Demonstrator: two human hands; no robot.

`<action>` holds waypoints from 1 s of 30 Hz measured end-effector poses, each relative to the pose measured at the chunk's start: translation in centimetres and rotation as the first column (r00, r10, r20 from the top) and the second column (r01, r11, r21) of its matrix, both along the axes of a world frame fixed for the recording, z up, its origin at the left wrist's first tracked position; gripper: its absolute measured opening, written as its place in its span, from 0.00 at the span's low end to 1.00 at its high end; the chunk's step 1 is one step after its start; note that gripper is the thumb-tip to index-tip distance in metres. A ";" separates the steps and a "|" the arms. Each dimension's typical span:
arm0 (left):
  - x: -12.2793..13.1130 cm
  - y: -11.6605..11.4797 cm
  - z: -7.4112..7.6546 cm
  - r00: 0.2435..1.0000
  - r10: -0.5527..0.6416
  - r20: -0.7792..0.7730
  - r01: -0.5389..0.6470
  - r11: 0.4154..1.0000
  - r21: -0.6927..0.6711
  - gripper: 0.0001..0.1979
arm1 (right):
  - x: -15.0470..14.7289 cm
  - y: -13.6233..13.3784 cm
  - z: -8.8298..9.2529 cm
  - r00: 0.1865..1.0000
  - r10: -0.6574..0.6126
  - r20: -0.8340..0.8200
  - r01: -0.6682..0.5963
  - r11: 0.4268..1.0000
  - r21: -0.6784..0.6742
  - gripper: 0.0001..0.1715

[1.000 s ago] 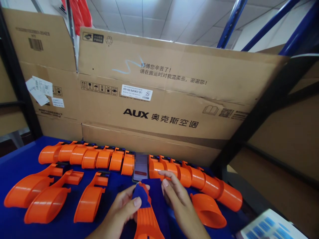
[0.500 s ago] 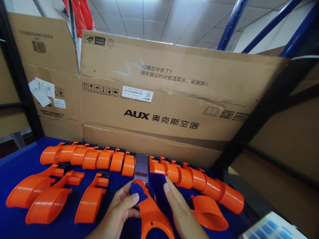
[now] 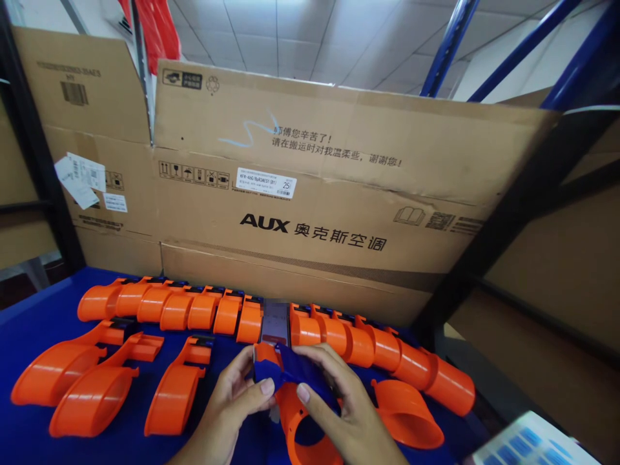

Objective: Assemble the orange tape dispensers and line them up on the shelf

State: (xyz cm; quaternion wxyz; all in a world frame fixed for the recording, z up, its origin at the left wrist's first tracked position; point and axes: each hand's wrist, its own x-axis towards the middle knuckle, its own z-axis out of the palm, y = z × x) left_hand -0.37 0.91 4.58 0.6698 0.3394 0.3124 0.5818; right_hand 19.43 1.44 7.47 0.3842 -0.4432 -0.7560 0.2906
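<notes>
My left hand (image 3: 237,400) is closed around the handle end of an orange plastic scoop-like part (image 3: 293,410), its thumb on a blue patch at the tip. The part's round opening points down toward me. My right hand (image 3: 351,403) grips a dark blue piece (image 3: 307,373), thumb below and fingers over the top. This piece lies against the handle end and covers part of it; whether the two are joined, I cannot tell. Just beyond my hands, a phone (image 3: 275,323) stands in the row of orange parts.
Several similar orange parts (image 3: 175,311) line the back of the blue tabletop (image 3: 29,310), many with dark handle ends. More lie at the front left (image 3: 174,400), one at the right (image 3: 409,413). Behind stands a cardboard sheet (image 3: 314,213); a white printed box (image 3: 527,442) sits lower right.
My right hand has moved left, bringing the dark blue piece over the orange part's handle end. Its fingers have curled around that piece, and the orange part has tilted.
</notes>
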 end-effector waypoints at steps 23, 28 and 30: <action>-0.6 0.9 -1.1 0.952 0.154 -0.265 -0.105 0.976 0.188 0.23 | 0.3 0.1 -0.8 0.928 -0.120 0.352 -0.068 0.875 0.479 0.36; -0.9 1.0 -1.2 0.919 0.224 -0.325 -0.158 0.963 0.217 0.18 | 0.2 0.0 -0.7 0.929 -0.089 0.358 -0.085 0.893 0.442 0.38; -1.0 1.1 -1.1 0.909 0.233 -0.345 -0.159 0.961 0.228 0.17 | 0.1 0.0 -0.7 0.931 -0.088 0.354 -0.081 0.896 0.437 0.39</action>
